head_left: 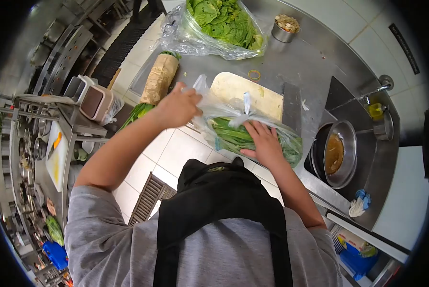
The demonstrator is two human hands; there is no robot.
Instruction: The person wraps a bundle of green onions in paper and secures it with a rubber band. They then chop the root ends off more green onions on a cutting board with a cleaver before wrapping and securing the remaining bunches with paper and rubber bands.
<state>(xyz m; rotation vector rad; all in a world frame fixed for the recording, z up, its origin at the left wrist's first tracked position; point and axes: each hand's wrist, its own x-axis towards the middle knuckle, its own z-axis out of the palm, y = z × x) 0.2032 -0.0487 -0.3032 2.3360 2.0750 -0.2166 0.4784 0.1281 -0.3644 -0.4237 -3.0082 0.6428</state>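
A clear plastic bag of long green leafy vegetables lies across the front edge of the steel counter, partly over a white cutting board. At the bag's left end, my left hand has its fingers curled against the loose plastic and appears to grip it. My right hand rests flat on top of the bag, fingers stretched out. Left of my left hand lies a bundle wrapped in brown paper, with green stalks showing at its lower end.
An open plastic bag of leafy lettuce sits at the back, near a metal cup and a yellow rubber band. To the right, a metal bowl stands by the sink under a running tap. Plastic bins stand left.
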